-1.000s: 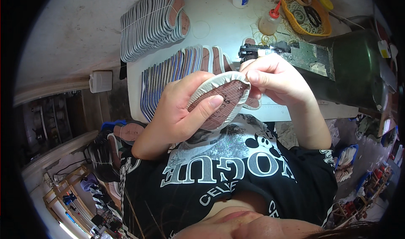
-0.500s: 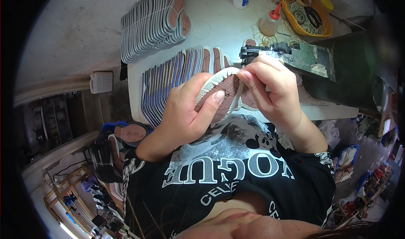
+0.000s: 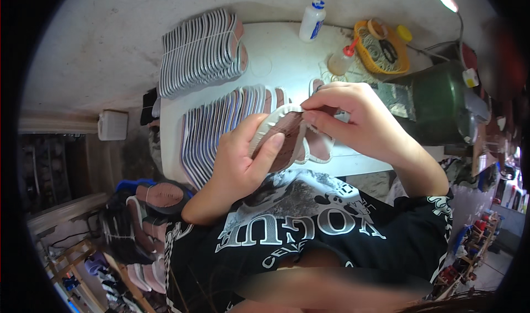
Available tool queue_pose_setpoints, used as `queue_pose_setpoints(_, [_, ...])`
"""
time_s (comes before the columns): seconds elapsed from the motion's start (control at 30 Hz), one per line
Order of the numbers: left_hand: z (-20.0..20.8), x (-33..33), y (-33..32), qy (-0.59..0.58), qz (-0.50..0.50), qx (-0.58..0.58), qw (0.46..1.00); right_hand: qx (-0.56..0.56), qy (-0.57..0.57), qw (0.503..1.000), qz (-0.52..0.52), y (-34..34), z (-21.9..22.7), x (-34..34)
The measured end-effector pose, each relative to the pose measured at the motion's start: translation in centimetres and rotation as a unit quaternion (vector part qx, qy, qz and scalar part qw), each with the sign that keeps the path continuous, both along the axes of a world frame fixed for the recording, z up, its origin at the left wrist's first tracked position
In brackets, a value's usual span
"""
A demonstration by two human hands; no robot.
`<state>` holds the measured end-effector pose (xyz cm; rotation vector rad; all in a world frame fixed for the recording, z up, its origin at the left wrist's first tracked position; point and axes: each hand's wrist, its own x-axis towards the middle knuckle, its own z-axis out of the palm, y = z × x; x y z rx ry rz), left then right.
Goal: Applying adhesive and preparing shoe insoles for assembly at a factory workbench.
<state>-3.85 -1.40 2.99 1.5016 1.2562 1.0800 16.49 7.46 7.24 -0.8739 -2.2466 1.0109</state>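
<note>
My left hand [image 3: 240,153] grips a shoe insole [image 3: 284,144], its thumb pressed on the reddish-brown underside and its fingers behind. White material wraps over the insole's rim in small pleats. At the upper right end of that rim, my right hand [image 3: 356,111] pinches the white edging between thumb and forefinger. Both hands are above the near side of the white table [image 3: 270,48]. Just behind them stands a long row of insoles [image 3: 212,125] on edge. A few more insoles [image 3: 320,146] lie partly hidden beneath my hands.
A tied stack of insoles [image 3: 193,53] stands at the far left. Toward the back are a white bottle [image 3: 310,27], a red-tipped squeeze bottle [image 3: 338,64] and a yellow basket [image 3: 381,69] holding cords and rings. A green machine [image 3: 439,100] occupies the right. Bundled soles [image 3: 121,224] sit at lower left.
The view has tilted, so the table and its contents appear shifted. My right wrist has turned, with its forearm swung outward to the right. Both hands keep hold of the insole.
</note>
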Motion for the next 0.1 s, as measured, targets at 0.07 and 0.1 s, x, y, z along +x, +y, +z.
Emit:
queue_pose_setpoints(0.07, [-0.9,-1.1,-0.1,-0.018,0.043,0.027,0.999,-0.132,-0.126,0.983,-0.022,1.2,1.9,-1.2])
queue_pose_setpoints(0.1, [-2.1,-2.0,0.1,-0.029,0.077,0.083,0.993,-0.109,-0.193,0.974,-0.039,2.8,2.1,-1.8])
